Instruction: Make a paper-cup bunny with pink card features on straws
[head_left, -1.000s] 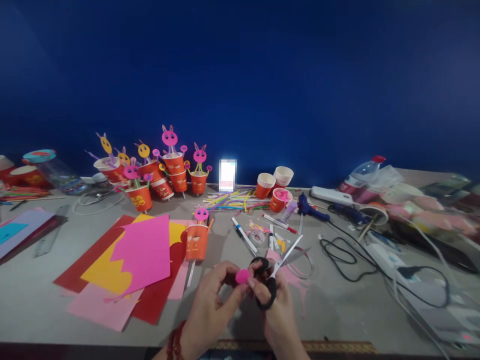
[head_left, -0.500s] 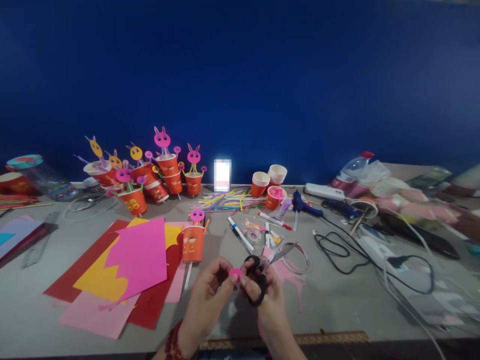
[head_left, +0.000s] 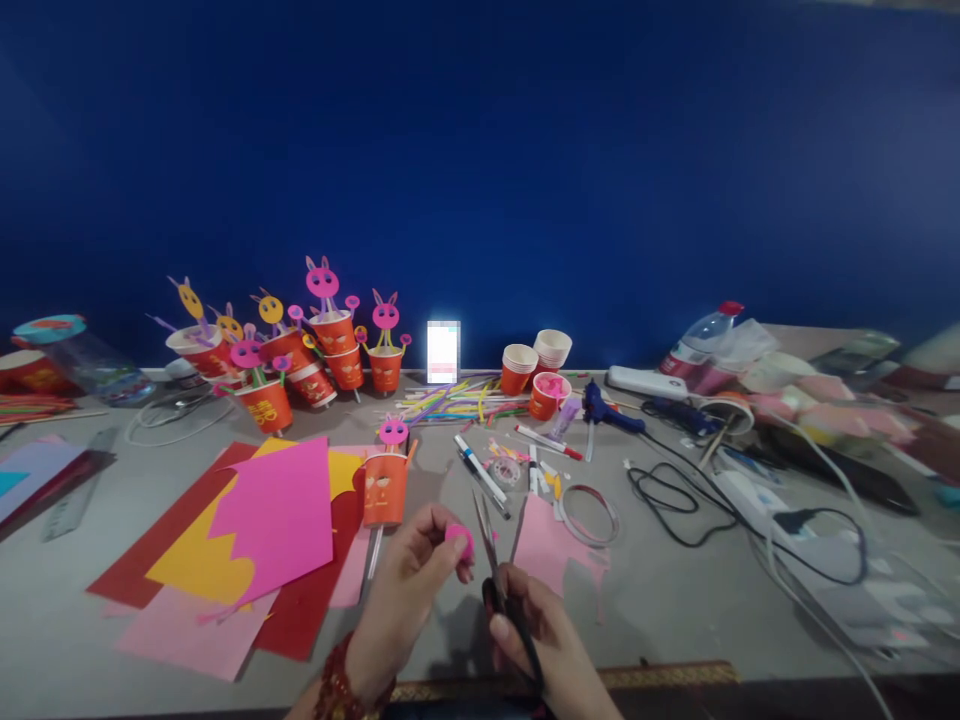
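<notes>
Between the thumb and fingers of my left hand [head_left: 412, 570] is a small pink paper piece [head_left: 460, 543], rounded in outline. My right hand [head_left: 544, 630] grips black-handled scissors [head_left: 491, 545], whose blades point up and away and stand slightly apart, just right of the paper. A tiny pink scrap shows near the blades. Beyond my left hand stands an upside-down red paper cup [head_left: 385, 490] with a pink paper face [head_left: 393, 431] above it. To the left lies a pile of coloured paper topped by a jagged bright pink sheet [head_left: 281, 510].
Several decorated cups [head_left: 334, 335] stand at the back left. Pipe cleaners [head_left: 457, 398], stacked cups [head_left: 519, 368], markers [head_left: 480, 470] and a blue glue gun [head_left: 604, 410] lie farther back. A light pink sheet [head_left: 544, 540] and cables [head_left: 675, 500] are on the right.
The scissors have swung from lying sideways across my right hand to pointing forward, blades beside the paper. My right fingers have left the pink piece, which my left hand keeps.
</notes>
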